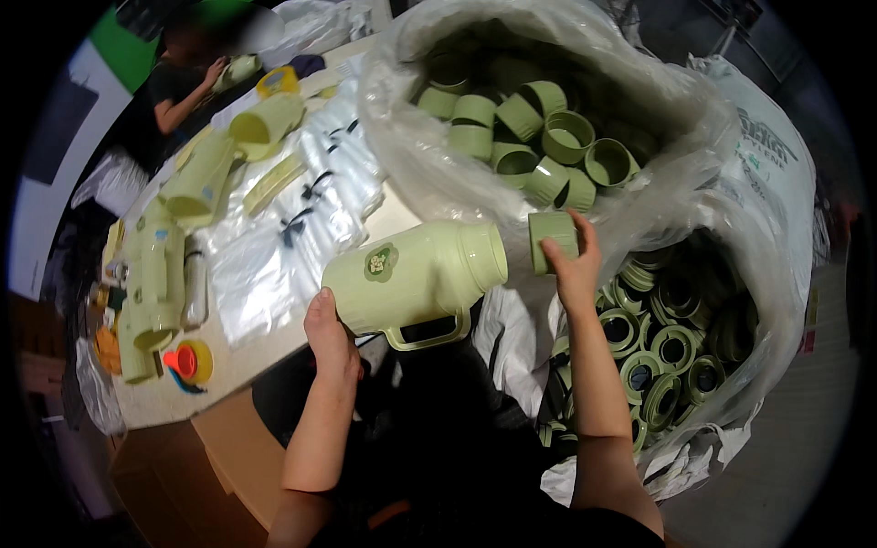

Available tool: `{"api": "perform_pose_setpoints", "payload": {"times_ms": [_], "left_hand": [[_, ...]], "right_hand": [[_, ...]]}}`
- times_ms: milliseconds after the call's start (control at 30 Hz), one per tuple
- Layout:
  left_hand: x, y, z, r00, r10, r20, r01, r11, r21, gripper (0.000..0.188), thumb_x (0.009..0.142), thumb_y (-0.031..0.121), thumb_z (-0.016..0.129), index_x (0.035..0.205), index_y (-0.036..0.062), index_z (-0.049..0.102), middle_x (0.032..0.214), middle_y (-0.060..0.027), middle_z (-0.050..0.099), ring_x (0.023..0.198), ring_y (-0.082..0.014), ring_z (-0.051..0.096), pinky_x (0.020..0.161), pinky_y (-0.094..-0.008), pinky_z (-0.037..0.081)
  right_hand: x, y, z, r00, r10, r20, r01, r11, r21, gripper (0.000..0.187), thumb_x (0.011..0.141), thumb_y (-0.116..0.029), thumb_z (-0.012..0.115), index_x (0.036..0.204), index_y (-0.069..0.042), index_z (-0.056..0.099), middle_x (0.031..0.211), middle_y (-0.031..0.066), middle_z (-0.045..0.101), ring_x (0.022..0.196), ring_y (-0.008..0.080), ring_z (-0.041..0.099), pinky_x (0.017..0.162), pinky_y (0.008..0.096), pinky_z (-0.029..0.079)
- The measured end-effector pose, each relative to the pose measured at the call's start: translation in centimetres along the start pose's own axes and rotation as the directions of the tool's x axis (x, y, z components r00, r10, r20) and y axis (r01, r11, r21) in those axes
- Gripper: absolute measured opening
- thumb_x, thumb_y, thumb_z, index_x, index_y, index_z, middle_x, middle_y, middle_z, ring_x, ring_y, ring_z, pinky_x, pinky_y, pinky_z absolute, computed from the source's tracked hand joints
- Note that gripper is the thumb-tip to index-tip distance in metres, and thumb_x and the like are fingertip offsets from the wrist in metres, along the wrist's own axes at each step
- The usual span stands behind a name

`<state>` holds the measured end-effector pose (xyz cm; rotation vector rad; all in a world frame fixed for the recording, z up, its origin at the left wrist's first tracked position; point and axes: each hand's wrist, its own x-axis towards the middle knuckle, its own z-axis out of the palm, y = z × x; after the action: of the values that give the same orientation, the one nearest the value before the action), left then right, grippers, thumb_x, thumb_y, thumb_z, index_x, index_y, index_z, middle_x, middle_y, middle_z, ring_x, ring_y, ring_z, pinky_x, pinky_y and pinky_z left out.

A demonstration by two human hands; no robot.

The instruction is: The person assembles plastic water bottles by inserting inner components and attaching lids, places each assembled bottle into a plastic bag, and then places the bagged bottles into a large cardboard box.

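My left hand point(331, 336) grips the base end of a pale green thermos jug body point(411, 274), which lies sideways in the air with its handle downward and its open mouth to the right. A dark flower-shaped emblem marks its side. Just right of that mouth, my right hand point(575, 265) holds a green cup-shaped cap point(552, 239) between thumb and fingers. A small gap separates cap and jug. Behind the cap, a large clear plastic sack point(402, 119) holds several similar green caps point(568, 137).
A lower sack at right holds green ring-shaped parts point(674, 347). On the table point(247, 370) at left lie clear plastic bags point(265, 283), more jug bodies point(155, 274) and a tape roll with a red part point(187, 362). Another person point(183, 87) works at the far left. A cardboard box point(196, 466) stands below.
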<state>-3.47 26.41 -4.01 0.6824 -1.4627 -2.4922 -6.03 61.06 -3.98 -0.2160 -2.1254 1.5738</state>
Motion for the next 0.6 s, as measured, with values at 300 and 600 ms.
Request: {"api": "perform_pose_setpoints", "payload": {"times_ms": [300,600], "left_hand": [[-10.8,6.7,-6.3,0.624,0.748,0.224,-0.732,0.459,0.504,0.016,0.099,0.011,0.054,0.089,-0.0012,0.059,0.09,-0.0095,0.065,0.079,-0.0187,0.061,0.073,-0.0335,0.05],[-14.5,1.3,-16.8,0.81,0.539,0.233,-0.572,0.634,0.52,0.055,0.104,0.043,0.048,0.136,-0.0024,0.05,0.144,-0.0185,0.048,0.125,-0.0327,0.053,0.105,-0.0467,0.044]], "right_hand": [[-13.7,-5.9,9.2,0.79,0.395,0.47,-0.613,0.546,0.571,0.06,0.096,-0.046,0.059,0.139,-0.004,0.052,0.138,0.0106,0.055,0.129,0.0282,0.051,0.111,0.0396,0.038],[-28.7,-3.7,7.3,0.57,0.179,0.802,-0.711,0.597,0.372,0.051,0.103,-0.046,0.047,0.142,-0.014,0.052,0.133,0.0101,0.062,0.121,0.03,0.06,0.105,0.0418,0.046]]}}
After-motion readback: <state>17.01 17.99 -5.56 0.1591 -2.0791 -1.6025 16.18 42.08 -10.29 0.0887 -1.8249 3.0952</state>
